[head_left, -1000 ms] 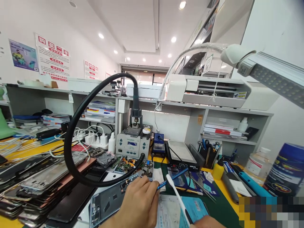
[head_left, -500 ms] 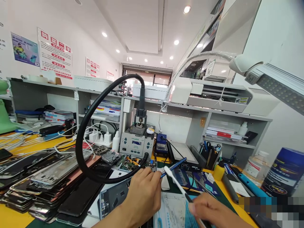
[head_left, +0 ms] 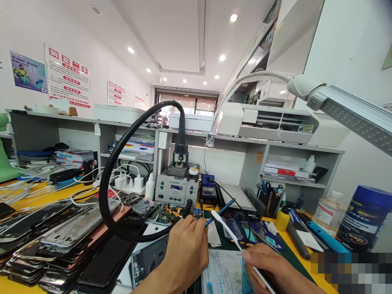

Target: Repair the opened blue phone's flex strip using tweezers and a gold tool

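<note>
My left hand (head_left: 188, 245) is closed around a slim blue metallic tool (head_left: 225, 207), which points up and to the right; its exact kind does not show. In my right hand (head_left: 272, 265) is a white toothbrush (head_left: 228, 229), gripped by its handle. The brush head meets or overlaps the blue tool just right of my left fingers; whether they touch is unclear. Below the hands lies a worn white-and-blue mat or packet (head_left: 222, 267). An opened phone housing (head_left: 147, 261) is partly hidden behind my left hand.
Stacked phone parts (head_left: 61, 241) fill the left side. A thick black hose (head_left: 105, 183) loops from the grey rework station (head_left: 174, 190). A blue spray can (head_left: 364, 216) and a clear bottle (head_left: 329, 210) stand at right. A lamp (head_left: 352, 110) hangs over the upper right.
The view has shifted slightly. The toothbrush head and the blue tool have moved a little closer together, with both hands still holding on.
</note>
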A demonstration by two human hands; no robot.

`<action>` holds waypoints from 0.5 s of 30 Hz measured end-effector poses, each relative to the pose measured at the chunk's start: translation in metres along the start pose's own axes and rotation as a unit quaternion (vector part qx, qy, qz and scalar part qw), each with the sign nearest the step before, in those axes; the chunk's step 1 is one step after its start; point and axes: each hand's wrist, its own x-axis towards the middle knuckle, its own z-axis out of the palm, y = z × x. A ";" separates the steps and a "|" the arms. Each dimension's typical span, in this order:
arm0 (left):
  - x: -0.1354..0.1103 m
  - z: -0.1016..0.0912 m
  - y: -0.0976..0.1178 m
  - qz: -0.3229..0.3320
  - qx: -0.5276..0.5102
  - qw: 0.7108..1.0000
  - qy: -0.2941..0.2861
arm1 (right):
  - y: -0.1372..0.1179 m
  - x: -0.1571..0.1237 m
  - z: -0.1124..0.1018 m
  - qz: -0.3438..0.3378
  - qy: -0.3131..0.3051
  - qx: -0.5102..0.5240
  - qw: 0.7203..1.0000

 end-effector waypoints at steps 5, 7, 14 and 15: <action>0.000 0.001 -0.001 0.004 0.003 1.000 -0.002 | -0.008 -0.003 -0.012 0.011 0.071 -0.004 0.997; 0.000 0.000 0.000 0.008 0.004 1.000 -0.001 | -0.009 -0.004 -0.009 0.010 0.081 -0.022 0.996; 0.000 0.000 0.000 0.022 0.001 1.000 -0.012 | -0.007 -0.013 0.011 -0.009 0.028 -0.115 0.993; -0.001 0.001 -0.001 0.023 0.000 1.000 -0.016 | -0.009 -0.013 0.010 -0.008 0.036 -0.128 0.991</action>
